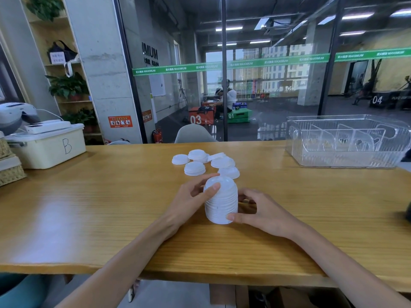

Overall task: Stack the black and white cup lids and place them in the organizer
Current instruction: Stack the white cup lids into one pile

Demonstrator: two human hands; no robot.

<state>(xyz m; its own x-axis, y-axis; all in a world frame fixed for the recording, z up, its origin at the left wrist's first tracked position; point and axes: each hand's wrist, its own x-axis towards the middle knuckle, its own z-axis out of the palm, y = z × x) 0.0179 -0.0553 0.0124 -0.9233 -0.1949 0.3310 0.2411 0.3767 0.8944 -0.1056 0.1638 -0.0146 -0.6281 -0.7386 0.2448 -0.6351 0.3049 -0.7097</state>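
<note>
Cream bin (47,147) on wooden table (111,207)

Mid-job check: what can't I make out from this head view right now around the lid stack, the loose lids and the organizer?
- Tall stack of white plastic cup lids: exact count, ridges too fine; left hand and right hand cover its sides.
- Loose white lids: overlapping, number unclear.
- Black lids: none in view.
- Clear plastic organizer: right end cut by frame edge; small contents unreadable.
</note>
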